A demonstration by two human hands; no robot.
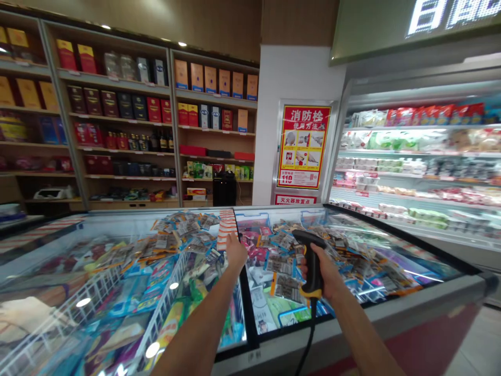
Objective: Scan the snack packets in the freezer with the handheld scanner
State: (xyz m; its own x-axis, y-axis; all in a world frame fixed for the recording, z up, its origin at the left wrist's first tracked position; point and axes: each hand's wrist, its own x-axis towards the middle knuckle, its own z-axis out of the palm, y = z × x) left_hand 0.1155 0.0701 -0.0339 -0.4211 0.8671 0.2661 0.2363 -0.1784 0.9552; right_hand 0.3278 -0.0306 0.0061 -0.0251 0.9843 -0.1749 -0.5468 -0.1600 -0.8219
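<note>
My right hand (327, 269) is wrapped round the grip of a black and yellow barcode scanner (313, 266), its head pointing away and to the left. A cord hangs from the handle's bottom. Ahead, my left hand (236, 253) reaches to the black bar between two glass freezer lids, at the near end of an orange-and-white striped strip (227, 224). Its fingers look curled, and what they grip is hidden. Many small packets with orange or blue edges lie heaped on both sides: a left heap (191, 228) and a right heap (352, 250), with one packet (287, 287) beside the scanner.
Beneath the glass of the chest freezer (376, 313) are white wire baskets (162, 297) and colourful bagged goods. Behind stand wooden shelves (117, 123) of boxes and bottles. A red-and-yellow poster (303, 146) hangs on the white pillar, and a lit chiller (415, 156) is at right.
</note>
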